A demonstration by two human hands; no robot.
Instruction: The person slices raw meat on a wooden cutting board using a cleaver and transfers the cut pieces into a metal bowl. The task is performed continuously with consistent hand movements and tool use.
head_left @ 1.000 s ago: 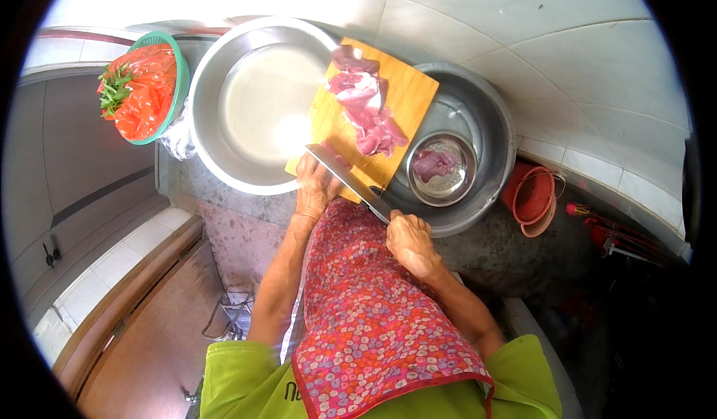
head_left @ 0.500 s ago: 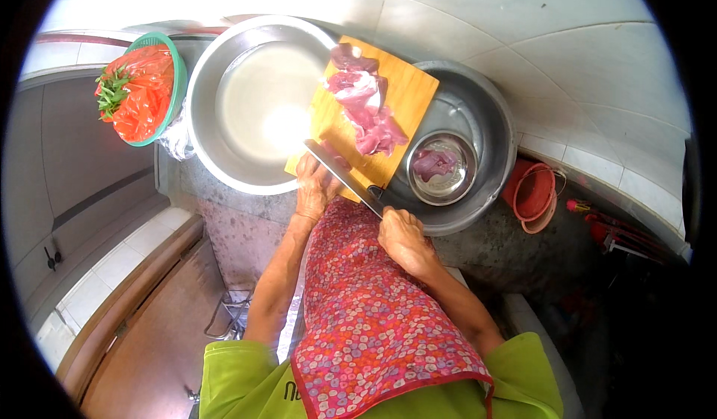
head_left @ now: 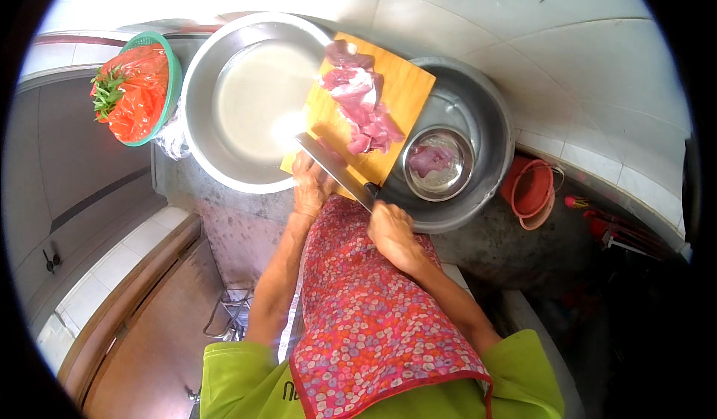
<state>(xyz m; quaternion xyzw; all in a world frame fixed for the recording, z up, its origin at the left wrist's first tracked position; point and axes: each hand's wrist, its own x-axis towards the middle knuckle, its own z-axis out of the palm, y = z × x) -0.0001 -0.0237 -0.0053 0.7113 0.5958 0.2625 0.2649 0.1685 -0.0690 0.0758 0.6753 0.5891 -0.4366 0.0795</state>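
Note:
A wooden cutting board [head_left: 403, 94] lies tilted across the rims of two basins. Several pieces of raw pinkish-red meat [head_left: 358, 94] are spread along its far part. At its near left corner, my left hand [head_left: 312, 184] presses with curled fingers on a small piece of meat [head_left: 328, 149], partly hidden by the blade. My right hand [head_left: 393, 228] grips the handle of a kitchen knife [head_left: 332, 166], whose broad blade slants up and left right beside the left fingers. To the right, a small metal bowl [head_left: 464, 178] holds another piece of meat [head_left: 431, 160].
A large metal basin of cloudy water [head_left: 200, 143] stands left of the board, and a grey basin [head_left: 497, 135] surrounds the bowl. Beyond are a green basket [head_left: 176, 83] with a red plastic bag [head_left: 146, 90] and green leaves, plus red buckets [head_left: 532, 195]. A tiled wall [head_left: 553, 60] rises behind.
My right hand and the knife have shifted slightly left, and the blade lies a little further toward the board's left edge. My left hand keeps nearly the same place.

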